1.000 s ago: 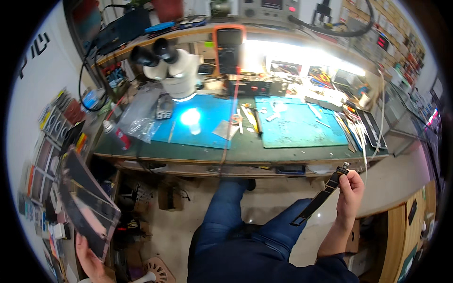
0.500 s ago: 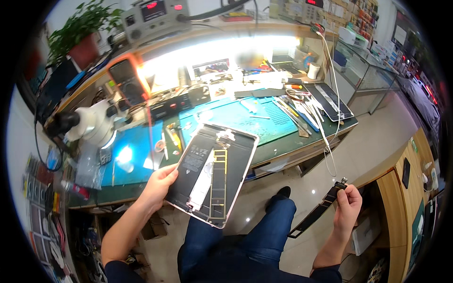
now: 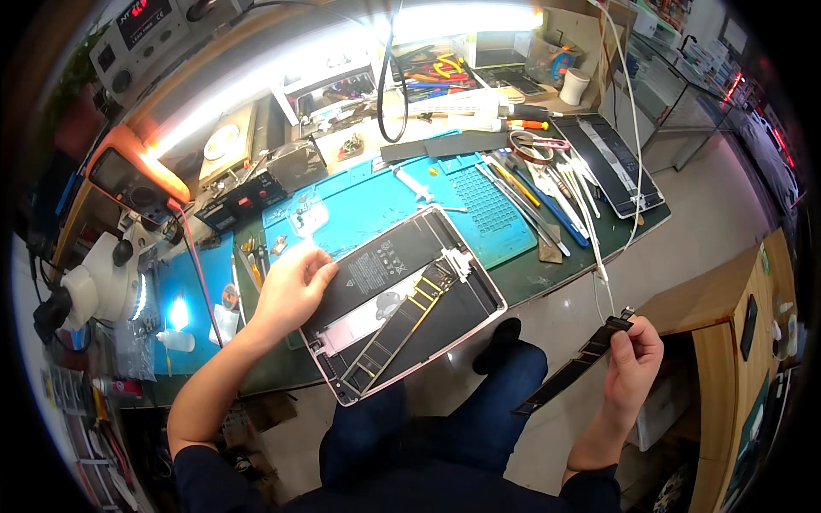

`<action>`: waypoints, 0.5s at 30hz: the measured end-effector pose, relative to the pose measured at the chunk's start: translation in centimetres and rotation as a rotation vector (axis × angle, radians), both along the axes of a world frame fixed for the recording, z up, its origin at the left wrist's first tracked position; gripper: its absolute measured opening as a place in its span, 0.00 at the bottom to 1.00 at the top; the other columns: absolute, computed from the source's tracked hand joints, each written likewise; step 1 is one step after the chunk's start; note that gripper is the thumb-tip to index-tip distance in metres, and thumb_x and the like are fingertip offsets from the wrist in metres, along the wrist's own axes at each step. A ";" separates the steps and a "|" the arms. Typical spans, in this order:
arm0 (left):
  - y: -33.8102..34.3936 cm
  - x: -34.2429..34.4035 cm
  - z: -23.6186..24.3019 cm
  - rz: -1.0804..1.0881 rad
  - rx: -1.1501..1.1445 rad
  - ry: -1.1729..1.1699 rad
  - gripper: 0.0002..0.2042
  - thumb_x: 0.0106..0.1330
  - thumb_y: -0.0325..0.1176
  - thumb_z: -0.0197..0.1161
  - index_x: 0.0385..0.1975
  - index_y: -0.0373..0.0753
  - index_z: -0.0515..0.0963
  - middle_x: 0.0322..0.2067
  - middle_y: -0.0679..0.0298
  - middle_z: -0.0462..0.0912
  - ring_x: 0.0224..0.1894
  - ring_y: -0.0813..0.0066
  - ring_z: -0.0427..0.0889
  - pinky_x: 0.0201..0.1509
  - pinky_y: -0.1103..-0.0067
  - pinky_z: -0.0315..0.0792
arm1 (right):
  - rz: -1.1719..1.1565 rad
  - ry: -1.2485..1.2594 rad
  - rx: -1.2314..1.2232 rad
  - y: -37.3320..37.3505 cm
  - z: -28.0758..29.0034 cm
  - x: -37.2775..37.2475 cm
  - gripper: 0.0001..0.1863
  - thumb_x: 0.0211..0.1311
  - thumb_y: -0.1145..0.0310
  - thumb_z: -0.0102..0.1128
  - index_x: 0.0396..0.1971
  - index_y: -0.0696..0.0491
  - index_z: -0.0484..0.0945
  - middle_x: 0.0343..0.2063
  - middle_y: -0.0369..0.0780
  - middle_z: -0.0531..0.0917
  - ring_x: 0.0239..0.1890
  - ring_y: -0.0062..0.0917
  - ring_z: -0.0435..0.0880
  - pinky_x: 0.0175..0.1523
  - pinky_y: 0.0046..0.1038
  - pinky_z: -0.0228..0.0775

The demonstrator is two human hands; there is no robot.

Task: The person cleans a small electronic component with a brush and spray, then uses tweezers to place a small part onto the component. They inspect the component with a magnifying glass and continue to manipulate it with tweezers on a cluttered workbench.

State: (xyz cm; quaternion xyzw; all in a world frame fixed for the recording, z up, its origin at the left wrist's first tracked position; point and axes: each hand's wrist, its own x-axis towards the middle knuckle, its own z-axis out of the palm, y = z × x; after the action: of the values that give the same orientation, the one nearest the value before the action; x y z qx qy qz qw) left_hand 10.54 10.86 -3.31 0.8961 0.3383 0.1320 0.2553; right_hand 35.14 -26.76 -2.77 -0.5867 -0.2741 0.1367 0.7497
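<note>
An opened tablet shell with a pink rim lies tilted across the bench's front edge, its near corner jutting over my legs. Inside it are a black battery, a bare silvery strip and a long, narrow circuit board with gold outlines. My left hand is at the shell's left edge, fingers loosely curled, thumb and forefinger slightly apart. To the right, off the bench, my right hand pinches one end of another long, dark circuit board, which slants down to the left.
A blue mat carries a syringe. Tweezers and brushes lie to its right, beside another tablet shell. An orange multimeter and a white microscope stand left. A white cable hangs at the bench's right end.
The tablet shell has turned clockwise and come to lie over the bench edge. My left hand has moved up and loosened from it. The right hand keeps its board, nearly still.
</note>
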 end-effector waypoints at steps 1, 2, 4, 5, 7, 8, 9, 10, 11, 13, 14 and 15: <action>-0.4 0.2 -0.2 0.008 0.099 -0.005 0.08 0.67 0.35 0.67 0.33 0.37 0.80 0.29 0.60 0.77 0.34 0.63 0.78 0.40 0.70 0.71 | 0.011 -0.025 -0.010 0.3 0.1 0.2 0.08 0.67 0.74 0.67 0.34 0.56 0.75 0.32 0.30 0.77 0.34 0.11 0.71 0.42 0.14 0.62; -0.7 0.4 -0.4 0.013 0.198 -0.007 0.08 0.66 0.35 0.68 0.32 0.37 0.79 0.29 0.58 0.77 0.35 0.58 0.79 0.39 0.68 0.72 | 0.021 -0.040 -0.001 0.5 0.2 0.3 0.08 0.67 0.74 0.67 0.34 0.56 0.75 0.33 0.31 0.78 0.34 0.11 0.71 0.42 0.15 0.62; -0.6 0.7 -0.4 -0.093 0.375 0.023 0.08 0.64 0.35 0.69 0.31 0.38 0.78 0.29 0.58 0.79 0.35 0.56 0.79 0.40 0.66 0.71 | 0.007 -0.054 0.006 0.7 0.4 0.3 0.08 0.66 0.73 0.68 0.33 0.57 0.75 0.32 0.31 0.78 0.33 0.11 0.70 0.40 0.15 0.61; -0.7 0.9 -0.4 -0.097 0.383 0.005 0.08 0.64 0.34 0.69 0.32 0.38 0.78 0.29 0.58 0.79 0.34 0.57 0.79 0.39 0.67 0.71 | -0.014 -0.054 0.005 0.8 0.5 0.2 0.08 0.65 0.73 0.69 0.32 0.57 0.76 0.31 0.32 0.78 0.31 0.11 0.70 0.38 0.16 0.60; -1.3 1.3 0.0 -0.109 0.416 -0.057 0.07 0.64 0.32 0.69 0.33 0.37 0.78 0.28 0.59 0.79 0.33 0.58 0.79 0.39 0.67 0.71 | -0.034 -0.057 0.004 0.8 0.6 -0.3 0.08 0.64 0.73 0.70 0.32 0.57 0.77 0.30 0.32 0.79 0.30 0.12 0.70 0.36 0.16 0.59; -2.0 1.4 0.3 -0.120 0.437 -0.096 0.07 0.64 0.32 0.69 0.34 0.37 0.78 0.28 0.60 0.79 0.33 0.58 0.80 0.39 0.66 0.72 | -0.035 -0.055 0.002 0.9 0.6 -0.5 0.08 0.64 0.73 0.69 0.31 0.57 0.77 0.30 0.32 0.79 0.30 0.12 0.70 0.36 0.16 0.59; -3.0 1.4 0.7 -0.139 0.473 -0.144 0.07 0.64 0.31 0.69 0.34 0.37 0.78 0.28 0.60 0.79 0.34 0.58 0.80 0.39 0.66 0.73 | -0.020 -0.055 0.034 1.0 0.5 -0.7 0.08 0.64 0.73 0.69 0.31 0.57 0.77 0.30 0.32 0.79 0.30 0.12 0.70 0.36 0.16 0.59; -4.5 1.4 1.0 -0.159 0.373 -0.168 0.08 0.63 0.32 0.70 0.35 0.37 0.79 0.28 0.60 0.78 0.34 0.57 0.82 0.37 0.67 0.75 | -0.035 -0.035 -0.006 1.2 0.4 -0.7 0.08 0.64 0.73 0.69 0.31 0.56 0.77 0.30 0.32 0.78 0.30 0.12 0.70 0.36 0.17 0.59; -6.2 1.2 1.4 -0.210 0.274 -0.103 0.11 0.63 0.35 0.72 0.39 0.38 0.78 0.28 0.59 0.78 0.34 0.58 0.83 0.36 0.68 0.76 | -0.032 -0.016 -0.014 1.5 0.2 -0.6 0.08 0.64 0.73 0.69 0.31 0.56 0.77 0.30 0.32 0.78 0.30 0.12 0.70 0.36 0.17 0.59; -9.0 1.1 2.1 -0.320 0.260 0.061 0.21 0.61 0.43 0.73 0.45 0.34 0.77 0.31 0.59 0.77 0.35 0.62 0.81 0.37 0.70 0.75 | -0.002 -0.008 -0.011 2.2 -0.4 0.0 0.08 0.63 0.73 0.69 0.31 0.56 0.77 0.30 0.33 0.78 0.31 0.13 0.71 0.37 0.17 0.60; -9.9 1.4 2.4 -0.347 0.315 0.082 0.23 0.61 0.44 0.73 0.46 0.33 0.76 0.33 0.59 0.77 0.36 0.63 0.80 0.38 0.71 0.75 | 0.026 -0.018 0.002 2.7 -0.8 0.5 0.08 0.63 0.73 0.69 0.32 0.56 0.77 0.31 0.33 0.78 0.32 0.13 0.71 0.38 0.17 0.60; -10.3 1.6 2.7 -0.342 0.324 0.107 0.23 0.61 0.44 0.73 0.47 0.32 0.76 0.34 0.59 0.76 0.37 0.62 0.80 0.39 0.71 0.75 | 0.052 -0.026 0.021 3.1 -1.2 1.2 0.08 0.63 0.73 0.70 0.32 0.56 0.77 0.31 0.33 0.78 0.32 0.13 0.71 0.38 0.17 0.60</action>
State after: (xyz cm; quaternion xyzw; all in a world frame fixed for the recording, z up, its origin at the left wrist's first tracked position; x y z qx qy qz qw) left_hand 12.16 0.51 -0.63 0.9753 0.1690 0.0917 0.1085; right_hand 36.35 -23.64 -3.94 -0.5730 -0.3005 0.1457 0.7484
